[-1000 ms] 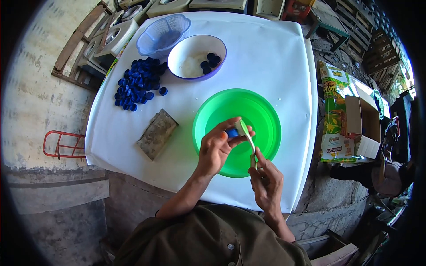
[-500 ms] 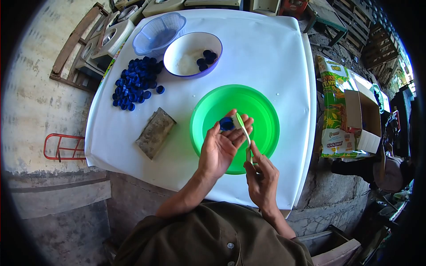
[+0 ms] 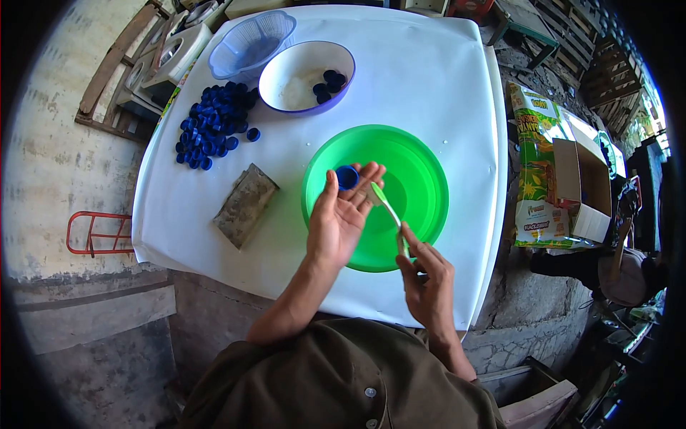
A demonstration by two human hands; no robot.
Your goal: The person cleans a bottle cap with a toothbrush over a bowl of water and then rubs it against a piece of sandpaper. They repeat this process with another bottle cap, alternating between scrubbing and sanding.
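A blue bottle cap rests in my left hand, held by the thumb and fingers above the green basin. My right hand grips a green and white toothbrush by its handle. The brush head is close to the fingers of my left hand, a little to the right of the cap. Beyond the basin, a white bowl with a purple rim has several blue caps in it. A heap of blue caps lies on the table to its left.
A grey, dirt-stained block lies left of the basin on the white-covered table. A pale blue plastic basket stands at the back left. To the right are an open cardboard box and a printed packet.
My left hand has moved left and slightly up with the cap, whose hollow side now faces the camera. The toothbrush head has shifted left and is apart from the cap.
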